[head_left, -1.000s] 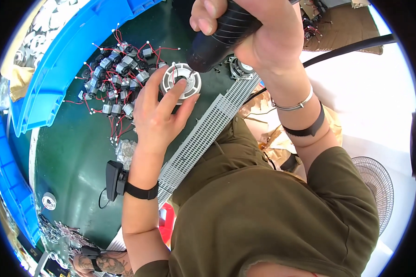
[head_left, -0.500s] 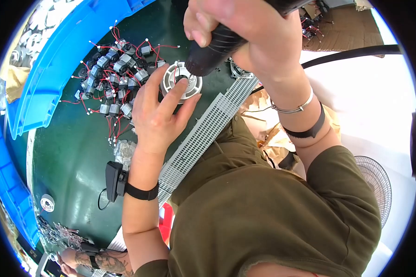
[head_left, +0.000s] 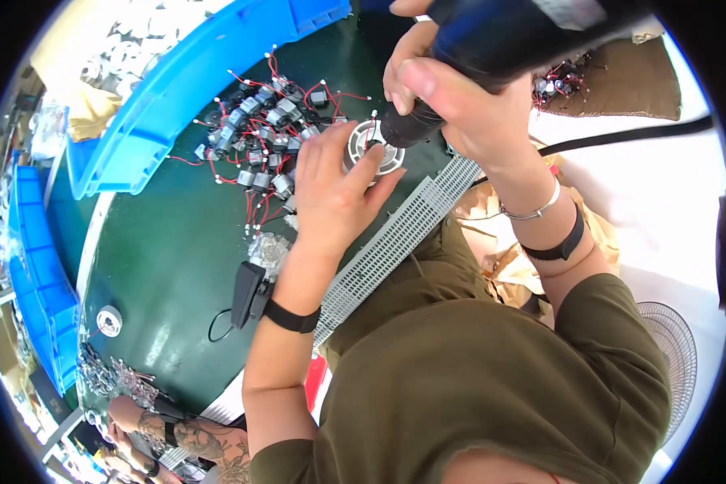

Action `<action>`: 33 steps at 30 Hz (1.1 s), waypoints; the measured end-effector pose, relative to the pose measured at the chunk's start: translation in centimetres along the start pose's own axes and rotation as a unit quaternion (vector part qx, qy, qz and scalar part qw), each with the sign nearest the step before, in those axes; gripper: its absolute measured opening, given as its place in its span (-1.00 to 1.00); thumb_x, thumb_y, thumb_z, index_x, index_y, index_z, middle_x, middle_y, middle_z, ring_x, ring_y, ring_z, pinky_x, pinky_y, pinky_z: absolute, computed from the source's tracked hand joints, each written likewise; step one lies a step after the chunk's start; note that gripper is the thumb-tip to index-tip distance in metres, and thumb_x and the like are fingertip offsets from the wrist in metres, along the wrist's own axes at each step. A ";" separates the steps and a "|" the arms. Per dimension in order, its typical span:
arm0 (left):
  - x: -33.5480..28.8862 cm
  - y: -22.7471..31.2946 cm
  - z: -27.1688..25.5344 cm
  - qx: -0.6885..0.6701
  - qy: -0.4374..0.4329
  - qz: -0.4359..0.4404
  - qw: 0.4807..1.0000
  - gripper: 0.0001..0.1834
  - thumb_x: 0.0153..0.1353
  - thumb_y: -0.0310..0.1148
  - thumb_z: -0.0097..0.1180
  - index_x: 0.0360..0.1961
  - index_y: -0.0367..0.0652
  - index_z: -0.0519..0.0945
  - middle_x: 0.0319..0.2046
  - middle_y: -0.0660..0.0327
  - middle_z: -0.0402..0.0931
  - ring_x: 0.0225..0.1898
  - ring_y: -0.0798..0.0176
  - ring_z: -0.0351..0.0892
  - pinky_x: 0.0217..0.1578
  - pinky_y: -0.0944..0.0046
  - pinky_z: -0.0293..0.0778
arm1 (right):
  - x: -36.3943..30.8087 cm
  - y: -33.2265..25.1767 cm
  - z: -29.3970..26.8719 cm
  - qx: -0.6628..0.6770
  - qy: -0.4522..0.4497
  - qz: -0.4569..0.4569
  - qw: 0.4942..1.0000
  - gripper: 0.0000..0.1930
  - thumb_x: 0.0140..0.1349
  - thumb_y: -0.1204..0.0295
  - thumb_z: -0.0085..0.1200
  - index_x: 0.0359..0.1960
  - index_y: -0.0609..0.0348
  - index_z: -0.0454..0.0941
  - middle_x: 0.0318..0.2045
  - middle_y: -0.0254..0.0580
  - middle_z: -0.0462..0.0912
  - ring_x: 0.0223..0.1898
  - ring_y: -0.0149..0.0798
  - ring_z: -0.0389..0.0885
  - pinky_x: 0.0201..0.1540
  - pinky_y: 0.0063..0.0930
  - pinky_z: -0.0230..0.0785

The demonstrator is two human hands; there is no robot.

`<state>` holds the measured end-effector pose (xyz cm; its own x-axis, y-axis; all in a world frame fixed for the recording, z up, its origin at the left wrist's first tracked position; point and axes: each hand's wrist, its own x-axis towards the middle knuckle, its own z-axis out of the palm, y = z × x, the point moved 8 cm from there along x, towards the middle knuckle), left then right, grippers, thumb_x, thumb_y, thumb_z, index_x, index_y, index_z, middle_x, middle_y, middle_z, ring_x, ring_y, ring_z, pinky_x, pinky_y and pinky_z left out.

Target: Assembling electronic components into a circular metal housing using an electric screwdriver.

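My left hand (head_left: 335, 189) grips a round white plastic housing (head_left: 394, 161) on the green table, thumb and fingers around its rim and index finger reaching over its middle. A dark part sits in the centre of this housing, partly under the finger. Wrapped in my right hand (head_left: 472, 109) is a thick black power screwdriver (head_left: 500, 40), slanting down to the left. Its nose is at the housing's right side; the bit's tip is hidden. Left of the housing lies a heap of small grey-and-black motors (head_left: 258, 133) with red wires.
A blue bin wall (head_left: 194, 77) curves along the far left. A perforated grey strip (head_left: 395, 242) edges the table before me. Another white ring-shaped part (head_left: 109, 321) lies at left, near a co-worker's tattooed forearm (head_left: 210, 444). A black cable (head_left: 629, 139) runs right.
The whole view has shifted, so table, motors and hands appear farther right. More of the screwdriver's body shows, and its nose still meets the housing. My left hand keeps its hold.
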<state>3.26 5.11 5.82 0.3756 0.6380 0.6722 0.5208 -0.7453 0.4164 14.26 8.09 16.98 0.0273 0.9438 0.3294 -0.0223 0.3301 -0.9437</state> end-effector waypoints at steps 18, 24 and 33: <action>-10.7 -17.1 -29.3 0.551 0.079 -0.224 0.800 -0.45 0.09 -0.16 0.22 0.04 -0.24 0.43 -0.12 -0.08 0.50 -0.05 -0.12 0.46 -0.06 0.05 0.41 | -0.7 -0.3 -1.0 -0.112 0.178 -0.430 0.878 -0.71 -0.06 0.75 0.12 -0.24 0.33 0.44 -0.34 -0.18 0.53 -0.32 -0.37 0.52 -0.25 -0.42 0.44; 2.8 -12.5 -25.1 0.286 0.123 -0.148 0.939 -0.65 0.17 -0.30 0.15 -0.06 -0.25 0.53 -0.14 0.01 0.56 -0.10 0.08 0.55 -0.06 0.20 0.41 | 1.5 11.8 9.8 -0.498 -0.329 -0.165 0.785 -0.73 0.05 0.58 -0.02 -0.19 -0.03 0.51 -0.20 -0.22 0.45 -0.22 -0.09 0.54 -0.24 -0.31 0.46; 16.2 -24.7 -12.4 0.209 -0.306 -0.167 0.913 -0.57 -0.02 -0.30 0.18 -0.06 -0.17 0.55 -0.13 -0.05 0.54 -0.06 -0.03 0.52 -0.04 0.15 0.41 | 3.7 9.8 10.1 -0.462 -0.292 -0.136 0.827 -0.79 0.02 0.50 0.09 -0.29 0.19 0.41 -0.20 -0.08 0.46 -0.31 -0.08 0.58 -0.31 -0.33 0.49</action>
<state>-13.04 31.49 13.99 0.4335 0.9007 0.0277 0.8843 -0.4311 0.1794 4.01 14.99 9.27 -0.5869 0.7743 0.2365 0.6850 0.6306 -0.3647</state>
